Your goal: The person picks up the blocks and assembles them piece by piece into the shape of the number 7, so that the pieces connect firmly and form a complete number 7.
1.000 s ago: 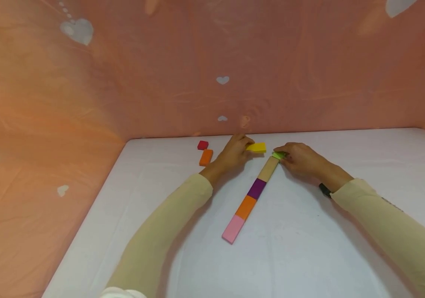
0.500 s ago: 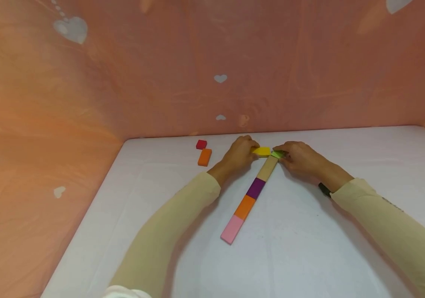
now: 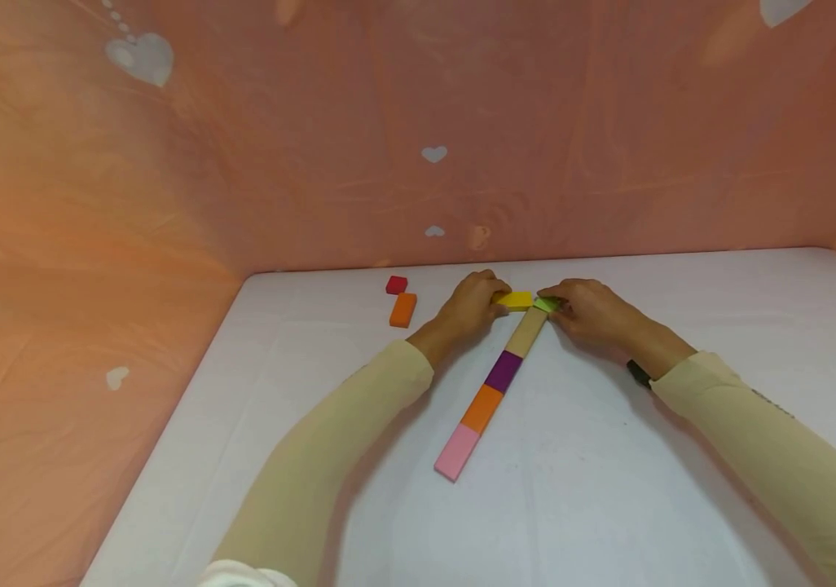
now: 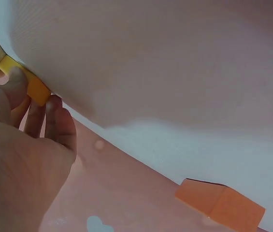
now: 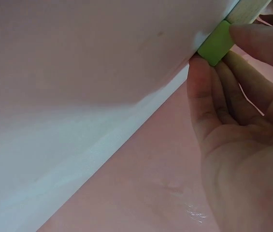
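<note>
In the head view, a slanted row of flat blocks lies on the white table: pink [image 3: 457, 452], orange [image 3: 481, 409], purple [image 3: 503, 372] and plain wood [image 3: 526, 332]. A green block [image 3: 546, 304] sits at the row's far end, pinched between thumb and fingers of my right hand [image 3: 597, 316]. My left hand [image 3: 468, 305] pinches a yellow block [image 3: 517, 301] by its left end. The yellow block's right end is right by the green and wood blocks; whether they touch is hard to tell. The right wrist view shows the green block [image 5: 216, 43] against the wood one [image 5: 246, 10].
Left of my left hand lie a loose orange block [image 3: 403, 311] and a small red block [image 3: 397, 284]. An orange cloth [image 3: 359, 196] with pale hearts rises along the table's back edge. A small dark item [image 3: 638, 373] shows at my right wrist.
My left hand has moved right with the yellow block, bringing it up to the row's far end. My right hand keeps its hold on the green block.
</note>
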{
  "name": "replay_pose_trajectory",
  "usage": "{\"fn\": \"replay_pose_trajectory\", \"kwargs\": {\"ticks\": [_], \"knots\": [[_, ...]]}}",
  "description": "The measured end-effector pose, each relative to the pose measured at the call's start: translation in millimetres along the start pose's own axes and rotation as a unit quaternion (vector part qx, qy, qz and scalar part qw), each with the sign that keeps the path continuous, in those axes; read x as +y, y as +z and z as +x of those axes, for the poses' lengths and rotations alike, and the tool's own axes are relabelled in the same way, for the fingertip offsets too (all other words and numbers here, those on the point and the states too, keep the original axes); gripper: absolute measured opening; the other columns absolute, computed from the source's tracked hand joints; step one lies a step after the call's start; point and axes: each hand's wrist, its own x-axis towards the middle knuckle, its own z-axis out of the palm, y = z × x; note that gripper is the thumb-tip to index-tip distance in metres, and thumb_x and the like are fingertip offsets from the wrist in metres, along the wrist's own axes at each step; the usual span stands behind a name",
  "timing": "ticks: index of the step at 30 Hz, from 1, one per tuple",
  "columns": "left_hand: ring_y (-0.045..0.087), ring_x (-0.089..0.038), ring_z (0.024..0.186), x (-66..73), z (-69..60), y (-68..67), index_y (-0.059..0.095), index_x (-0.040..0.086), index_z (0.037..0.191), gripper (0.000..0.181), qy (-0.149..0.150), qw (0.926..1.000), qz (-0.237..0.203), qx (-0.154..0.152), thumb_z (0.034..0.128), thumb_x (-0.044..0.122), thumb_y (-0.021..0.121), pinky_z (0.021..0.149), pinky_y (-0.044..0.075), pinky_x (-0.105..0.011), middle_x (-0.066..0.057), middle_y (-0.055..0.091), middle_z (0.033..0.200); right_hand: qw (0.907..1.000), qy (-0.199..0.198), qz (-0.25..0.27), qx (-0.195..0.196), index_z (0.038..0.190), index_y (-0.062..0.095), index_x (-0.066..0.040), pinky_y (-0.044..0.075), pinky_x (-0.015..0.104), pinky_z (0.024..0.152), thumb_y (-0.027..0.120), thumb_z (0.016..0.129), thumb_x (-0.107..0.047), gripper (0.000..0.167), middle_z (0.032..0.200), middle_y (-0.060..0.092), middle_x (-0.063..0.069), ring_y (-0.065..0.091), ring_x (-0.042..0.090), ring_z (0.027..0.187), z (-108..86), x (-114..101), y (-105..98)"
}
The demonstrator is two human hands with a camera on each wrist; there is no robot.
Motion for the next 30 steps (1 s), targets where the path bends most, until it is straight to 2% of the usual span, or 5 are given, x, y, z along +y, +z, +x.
{"fn": "replay_pose_trajectory", "kwargs": {"ticks": [18,30], "knots": [[0.053,-0.015,0.108,-0.2,-2.4,-0.2,0.066,0.011,0.129,0.035,-0.013,0.9994,-0.030,-0.010,0.0963,0.022,0.066,0.106,0.046,-0.025,-0.001,0.062,0.116,0.9999,0.009,0.008,-0.004,0.133,0.060,0.002,0.055,0.049,0.093,0.061,0.094,-0.006,0.040,0.118,0.067,0.020,0.064,0.029,0.100,-1.8,1.2,-0.4],[0.052,-0.015,0.103,-1.1,-3.8,-1.0,0.066,0.011,0.129,0.035,-0.013,0.9987,-0.049,-0.011,0.0952,0.021,0.067,0.100,0.048,-0.025,-0.002,0.062,0.112,0.9997,0.018,0.016,-0.007,0.134,0.060,0.001,0.055,0.049,0.094,0.061,0.095,-0.006,0.040,0.120,0.067,0.020,0.064,0.029,0.101,-2.2,-0.1,-0.9]]}}
